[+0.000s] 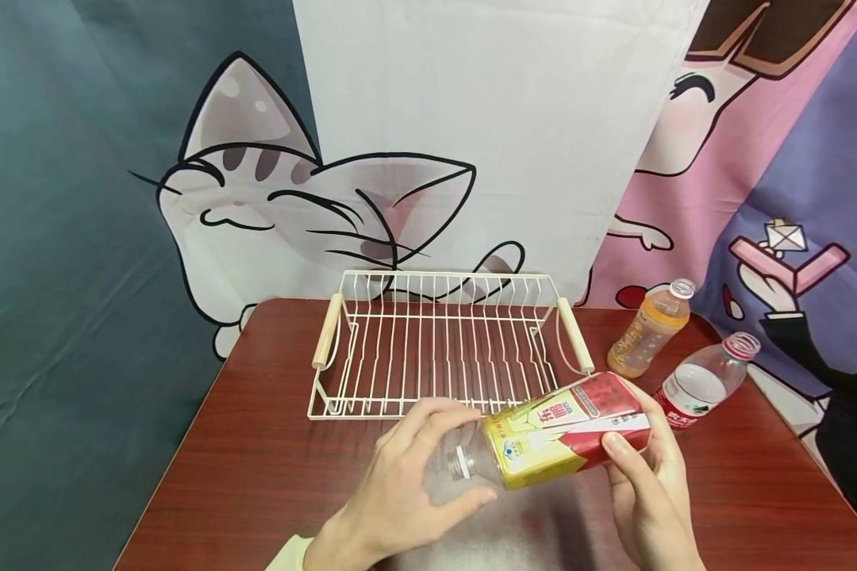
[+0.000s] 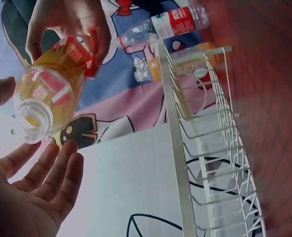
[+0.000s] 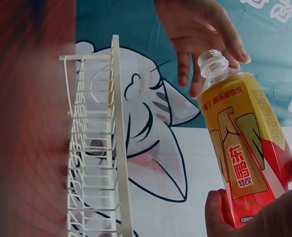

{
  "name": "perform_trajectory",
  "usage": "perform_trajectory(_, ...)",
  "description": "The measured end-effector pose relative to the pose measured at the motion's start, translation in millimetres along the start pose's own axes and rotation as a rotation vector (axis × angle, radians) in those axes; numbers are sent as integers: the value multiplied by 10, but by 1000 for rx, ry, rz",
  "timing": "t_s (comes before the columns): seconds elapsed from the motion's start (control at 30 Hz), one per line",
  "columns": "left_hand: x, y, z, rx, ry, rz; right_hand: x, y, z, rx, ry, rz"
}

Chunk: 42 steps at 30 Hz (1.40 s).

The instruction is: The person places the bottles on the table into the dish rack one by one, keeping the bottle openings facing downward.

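Observation:
A capless plastic drink bottle (image 1: 560, 432) with a yellow and red label lies tilted on its side in the air, its neck toward the left. My right hand (image 1: 646, 484) grips it by the red base end, thumb across the label. Around the bottle's neck, my left hand (image 1: 400, 484) is spread with thumb and fingers apart. In the left wrist view that left hand (image 2: 35, 197) has loosely bent fingers beside the bottle mouth (image 2: 35, 121), not closed on it. The right wrist view shows the label of the bottle (image 3: 242, 148) and its bare threaded neck.
A white wire rack (image 1: 443, 317) with wooden handles stands at the back middle of the brown table (image 1: 214, 468). To its right are an uncapped orange-labelled bottle (image 1: 646, 329) and an uncapped red-labelled clear bottle (image 1: 700, 385). A cartoon cloth (image 1: 500, 135) hangs behind.

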<state>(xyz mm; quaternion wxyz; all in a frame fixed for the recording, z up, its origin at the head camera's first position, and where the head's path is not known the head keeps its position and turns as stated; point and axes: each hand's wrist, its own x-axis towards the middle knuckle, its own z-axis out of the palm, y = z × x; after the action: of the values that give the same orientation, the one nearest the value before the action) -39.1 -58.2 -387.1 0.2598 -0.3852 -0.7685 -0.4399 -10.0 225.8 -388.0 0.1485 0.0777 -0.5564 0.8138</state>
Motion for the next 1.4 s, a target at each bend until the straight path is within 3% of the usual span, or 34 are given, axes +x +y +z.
perform_trajectory(0.13, -28, -72, -75, 43, 35, -21, 65, -97, 104, -3, -15, -31)
perform_trajectory(0.33, -93, -207, -215, 120, 103, -70, 166, -275, 302, -102, 111, -20)
perform_trajectory(0.4, -110, -244, -263, 131, 122, -96, 212, -300, 307, -78, 112, -44)
perform_trajectory(0.57, -150, -382, -382, 189, 189, -186, 364, -359, 291, -5, 71, -123)
perform_trajectory(0.73, -219, -581, -461, 299, 244, -296, 526, -467, 366, -35, 74, -156)
perform_trajectory(0.93, -266, -729, -488, 388, 200, -458, 735, -521, 471, -31, 19, -188)
perform_trajectory(1.13, -307, -810, -501, 364, 130, -599, 921, -495, 579, -23, -48, -210)
perform_trajectory(1.4, -338, -896, -496, 360, 91, -666, 1151, -466, 797, -81, -61, -231)
